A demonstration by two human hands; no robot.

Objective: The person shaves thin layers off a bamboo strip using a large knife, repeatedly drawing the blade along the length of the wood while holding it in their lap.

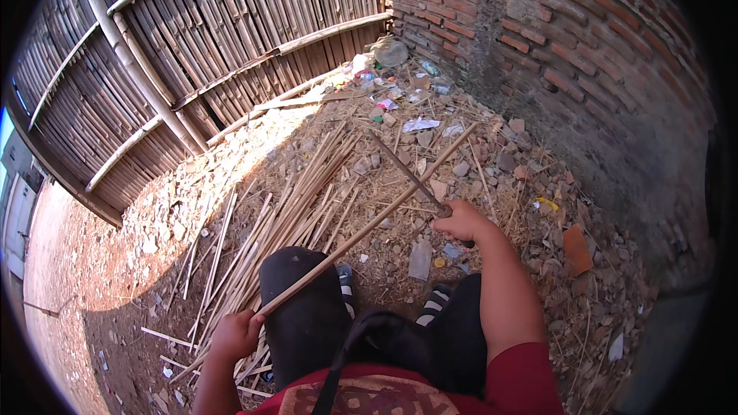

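Note:
My left hand (234,336) is closed around the lower end of a long bamboo strip (330,260), beside my left knee. The strip slants up and to the right across my knee, its far end out over the rubble. In my right hand (465,223) is the handle of a long knife (401,167) with a narrow, dark blade. The blade points away and to the left, crossing the strip near its far part. Whether blade and strip touch, I cannot tell. A loose pile of pale bamboo strips (296,207) lies to the left of my legs.
A bamboo fence (254,23) stands at the far left and a brick wall (584,38) on the right. Stones, straw and litter cover the ground (523,223). A broken orange tile (576,250) lies right of my arm, and a clear plastic container (390,54) sits in the corner.

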